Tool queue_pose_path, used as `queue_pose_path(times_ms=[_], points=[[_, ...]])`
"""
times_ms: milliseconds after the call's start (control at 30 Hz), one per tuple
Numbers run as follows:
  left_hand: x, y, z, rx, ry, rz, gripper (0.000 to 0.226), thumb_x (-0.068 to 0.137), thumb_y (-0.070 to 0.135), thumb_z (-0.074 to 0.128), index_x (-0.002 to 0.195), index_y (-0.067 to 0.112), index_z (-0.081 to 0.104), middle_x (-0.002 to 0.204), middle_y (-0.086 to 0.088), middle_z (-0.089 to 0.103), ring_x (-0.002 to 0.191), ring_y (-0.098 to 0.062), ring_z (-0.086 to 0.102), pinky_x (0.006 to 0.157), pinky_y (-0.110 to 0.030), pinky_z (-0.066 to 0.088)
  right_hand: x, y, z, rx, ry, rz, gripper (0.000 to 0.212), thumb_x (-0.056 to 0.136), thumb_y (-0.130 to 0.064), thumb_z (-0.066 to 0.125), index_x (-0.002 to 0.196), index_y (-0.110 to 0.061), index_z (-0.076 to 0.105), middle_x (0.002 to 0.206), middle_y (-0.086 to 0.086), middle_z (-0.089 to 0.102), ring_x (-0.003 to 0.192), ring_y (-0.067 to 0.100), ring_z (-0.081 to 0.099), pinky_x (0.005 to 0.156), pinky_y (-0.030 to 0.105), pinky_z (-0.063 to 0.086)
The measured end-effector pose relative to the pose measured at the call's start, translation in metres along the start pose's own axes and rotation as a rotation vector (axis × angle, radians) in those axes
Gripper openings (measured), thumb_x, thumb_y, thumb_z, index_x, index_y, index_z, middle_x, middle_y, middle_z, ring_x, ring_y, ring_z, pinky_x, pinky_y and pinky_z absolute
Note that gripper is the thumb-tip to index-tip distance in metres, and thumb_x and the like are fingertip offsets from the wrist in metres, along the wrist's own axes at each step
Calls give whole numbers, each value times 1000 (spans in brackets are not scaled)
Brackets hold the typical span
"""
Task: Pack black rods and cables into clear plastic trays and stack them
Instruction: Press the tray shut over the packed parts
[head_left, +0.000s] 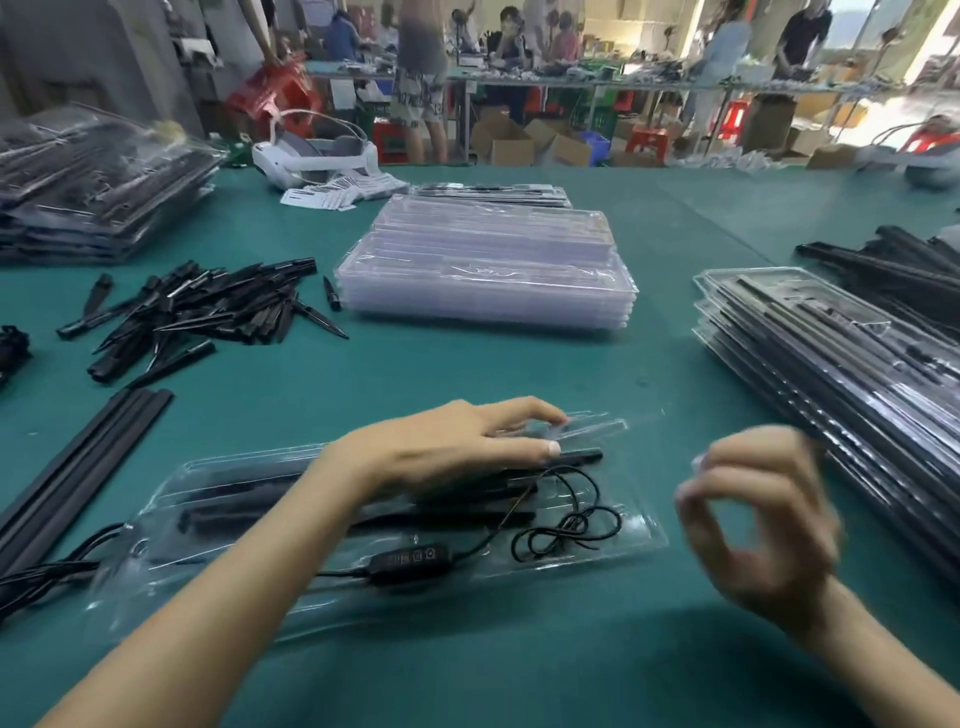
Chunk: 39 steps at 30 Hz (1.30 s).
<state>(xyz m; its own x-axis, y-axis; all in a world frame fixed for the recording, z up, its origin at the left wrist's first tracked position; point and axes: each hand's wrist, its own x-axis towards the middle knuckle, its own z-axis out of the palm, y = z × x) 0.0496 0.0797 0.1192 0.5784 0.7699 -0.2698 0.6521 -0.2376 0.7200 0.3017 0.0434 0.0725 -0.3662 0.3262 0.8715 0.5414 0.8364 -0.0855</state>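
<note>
Left hand (457, 447), fingers flat, presses rods (249, 512) into thin, flimsy tray (639, 540); right hand (753, 514) blurred, curled, apparently empty. Cable (566, 525) limp; lift tray by long edges.

Surface (519, 374) teal green, plain. Rods (467, 514) in near tray (639, 540) black; tray clear. Cable (566, 525) black, inline controller (410, 561) black with pale button marks. Empty tray stack (488, 260) clear, faint lilac tint. Spike pile (192, 306) black. Headset (311, 156) white, grey inside. Stools (649, 137) red.
</note>
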Motion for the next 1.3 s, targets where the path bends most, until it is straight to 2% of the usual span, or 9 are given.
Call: queue_pose_path(times_ms=[100,167,267,367,467,667,833,1033,1300], points=[[3,0,-5,-31,-32,-12,44,78,71,44,121,60,43,141,13,50,127,-6,46,113,-41,27,-7,0,15,101,-476,95,29,94,-33,53,114,-16,66,113,-1,64,100,13,58,86,31,47],[4,-1,-2,-22,-38,-15,48,75,74,44,121,61,42,142,13,48,129,-4,44,113,-38,27,-9,4,21,116,-744,231,49,96,-49,44,139,-27,45,147,-7,40,128,5,39,107,24,31],[4,-2,1,-20,-26,-17,52,71,77,43,120,63,42,147,10,43,132,-3,39,111,-32,27,-10,12,27,125,-890,275,53,94,-57,30,144,-43,18,157,-16,10,137,-1,17,113,18,12],[4,-1,2,-8,-21,-20,47,77,72,44,122,62,40,148,8,42,134,-3,37,109,-29,27,-3,10,28,110,-848,269,57,93,-60,37,144,-38,23,146,-12,41,128,3,34,108,17,21],[3,-1,3,-11,-22,-10,52,73,75,45,123,61,41,147,11,43,133,-3,39,113,-34,27,-1,7,26,27,-762,236,57,87,-59,44,132,-26,55,115,-10,64,105,6,50,93,17,30],[2,-1,5,-2,-19,-9,54,70,78,43,122,63,40,143,14,46,133,-5,40,114,-41,27,-4,-5,27,103,-586,344,27,78,-42,67,95,-24,78,73,-13,61,70,0,40,68,12,33],[0,1,5,32,-18,-33,49,75,74,45,123,63,39,141,13,49,130,-9,44,112,-41,29,2,-8,25,72,-774,312,35,90,-47,51,101,-26,76,88,-9,54,81,10,49,74,28,43],[-4,1,11,74,-19,-27,54,76,70,45,128,59,36,146,14,41,133,-10,39,112,-41,27,6,-2,16,67,-975,421,30,93,-46,51,122,-49,57,98,-22,38,98,-7,33,88,17,28],[-5,-2,16,137,7,-14,58,76,74,42,131,60,31,149,29,28,144,-1,11,117,-51,10,1,-13,17,94,-626,473,20,69,-13,85,86,-22,79,72,-14,68,68,0,59,67,13,43]])
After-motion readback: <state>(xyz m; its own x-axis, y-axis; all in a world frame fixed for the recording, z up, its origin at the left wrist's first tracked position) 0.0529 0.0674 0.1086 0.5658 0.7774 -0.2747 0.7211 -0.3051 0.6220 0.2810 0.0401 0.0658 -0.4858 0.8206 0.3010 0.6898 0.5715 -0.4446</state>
